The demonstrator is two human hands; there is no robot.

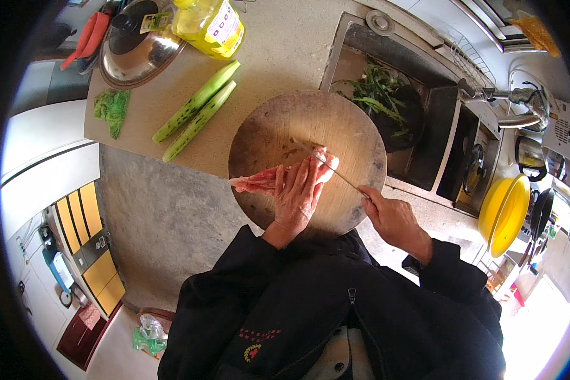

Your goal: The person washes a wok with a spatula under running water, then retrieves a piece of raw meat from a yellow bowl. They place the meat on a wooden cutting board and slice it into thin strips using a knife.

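A long piece of raw meat (256,181) lies across a round wooden chopping board (349,118), its narrow end reaching the board's left rim. My left hand (297,187) presses flat on the meat with fingers spread over it. In my right hand (394,216) is the handle of a knife (340,175). Seen nearly edge-on, the blade runs up and left to the meat's right end, just beside my left fingertips. Whether its edge is in the meat cannot be told. Small dark scraps lie on the board above the meat.
Two peeled green gourds (197,107) lie on the counter at left, near a green cloth (112,111), a pan lid (140,47) and a yellow bottle (211,28). Right of the board, a sink (420,161) holds leafy greens (377,92). A yellow basin (506,213) stands further right.
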